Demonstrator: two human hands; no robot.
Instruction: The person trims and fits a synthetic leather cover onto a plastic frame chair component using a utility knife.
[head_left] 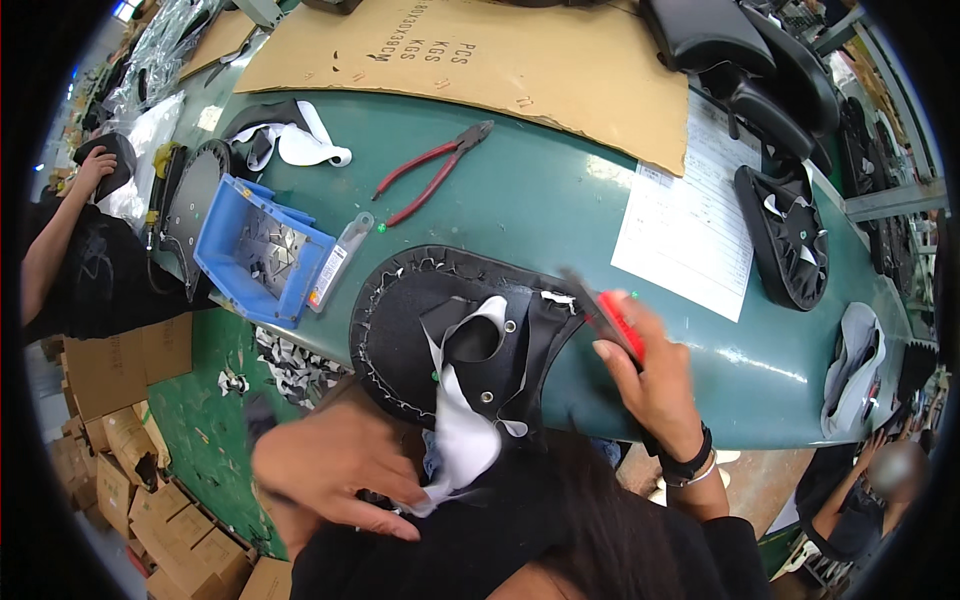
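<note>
A black stapled seat cover (455,335) lies at the near edge of the green table (560,200), white fabric strips (462,425) trailing off. The left hand (335,470) pinches that fabric; the right hand (655,375) is wrapped around a red-handled tool (612,320). Best to pull the fabric taut before working the edge.

A round black seat cover (440,330) lies flat at the green tabletop's near edge. White cloth (462,425) hangs from it. A blurry red-handled tool (612,322) is tilted above it.
</note>
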